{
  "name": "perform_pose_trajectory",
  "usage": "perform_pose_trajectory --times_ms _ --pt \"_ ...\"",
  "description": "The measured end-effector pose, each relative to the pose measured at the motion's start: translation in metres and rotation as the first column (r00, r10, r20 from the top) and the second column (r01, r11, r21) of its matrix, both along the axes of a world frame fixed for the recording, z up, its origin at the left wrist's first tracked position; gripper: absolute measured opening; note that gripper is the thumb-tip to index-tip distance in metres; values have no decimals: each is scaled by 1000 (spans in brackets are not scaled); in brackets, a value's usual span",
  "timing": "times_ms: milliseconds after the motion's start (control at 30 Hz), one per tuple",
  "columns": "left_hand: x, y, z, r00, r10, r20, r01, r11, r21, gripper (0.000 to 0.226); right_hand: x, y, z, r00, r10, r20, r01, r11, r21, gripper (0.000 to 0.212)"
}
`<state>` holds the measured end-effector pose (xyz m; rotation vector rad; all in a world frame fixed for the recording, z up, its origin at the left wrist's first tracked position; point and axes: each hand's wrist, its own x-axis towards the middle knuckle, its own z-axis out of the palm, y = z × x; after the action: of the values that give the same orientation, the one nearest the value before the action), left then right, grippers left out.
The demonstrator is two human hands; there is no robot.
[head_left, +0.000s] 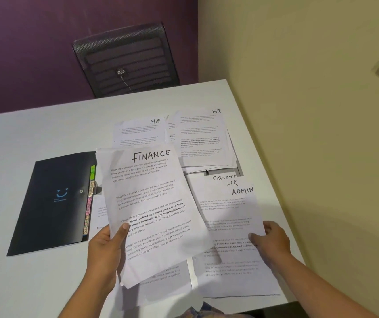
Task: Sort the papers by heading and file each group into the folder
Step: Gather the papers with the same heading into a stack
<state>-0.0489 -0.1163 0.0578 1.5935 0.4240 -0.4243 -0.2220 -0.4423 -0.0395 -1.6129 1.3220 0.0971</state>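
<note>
The big white table (46, 134) holds everything. The dark folder (53, 203) lies shut, just out past the left hand's grip, with its colored tabs (91, 203) facing that hand. It looks like no group has been filed yet.

The left hand (105, 249) holds the FINANCE page (151, 203) up by its bottom corner, with the thumb pressed on top and the fingers curled under. The right hand (271, 242) pinches the side edge of the ADMIN page (230, 214), which lies flat, and more pages poke out from under it. Two HR pages (138, 131) and (202, 136) sit far beyond both grips.

This seems to be the sorting step: read the top word, then pick a pile. Next, the FINANCE page needs a spot of its own, away from the HR ones.

The words are written by hand: FINANCE, ADMIN and HR. HR shows again just above ADMIN. Above that is a cut-off word, maybe SPORTS. The folder has a small blue smile (61, 193), and the words under it are too small to read.
</note>
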Motion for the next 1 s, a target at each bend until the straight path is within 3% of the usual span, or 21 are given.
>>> perform_pose_trajectory --times_ms 67,133,233,300,367,433,500,633,733,800,900,1000 --pt "-3 3 -2 1000 -6 4 6 1000 2 15 4 7 14 999 30 -27 -35 977 -210 62" --pt "-6 3 -2 1000 -12 -1 12 1000 -7 15 15 16 35 992 40 116 -11 971 -238 51" --pt "-10 2 2 998 -57 -17 56 998 -39 18 41 39 69 948 69 309 -78 997 17 26" --pt "-13 3 6 994 -105 -9 104 991 -80 19 59 58 89 909 122 399 -224 949 221 25" --pt "-15 8 11 986 -167 6 166 981 -100 20 73 80 102 851 200 486 -381 872 308 28" --pt "-13 15 17 974 -224 37 227 971 -79 18 83 100 105 814 287 506 -443 870 218 26" --pt "-8 26 22 960 -261 96 267 963 -48 16 91 118 111 822 290 490 -377 922 87 18" --pt "11 48 22 929 -303 211 311 950 -7 22 103 145 119 818 214 535 -278 960 40 14" --pt "28 63 20 885 -364 289 368 929 43 8 109 161 118 800 191 569 -248 968 24 15" --pt "37 69 16 833 -434 345 438 896 70 13 115 174 120 791 262 552 -279 959 -55 20" --pt "47 70 5 832 -440 337 437 895 89 44 120 186 112 794 364 487 -347 929 -128 26" --pt "53 66 -13 856 -423 297 413 905 98 30 122 184 98 803 351 481 -341 933 -112 35"
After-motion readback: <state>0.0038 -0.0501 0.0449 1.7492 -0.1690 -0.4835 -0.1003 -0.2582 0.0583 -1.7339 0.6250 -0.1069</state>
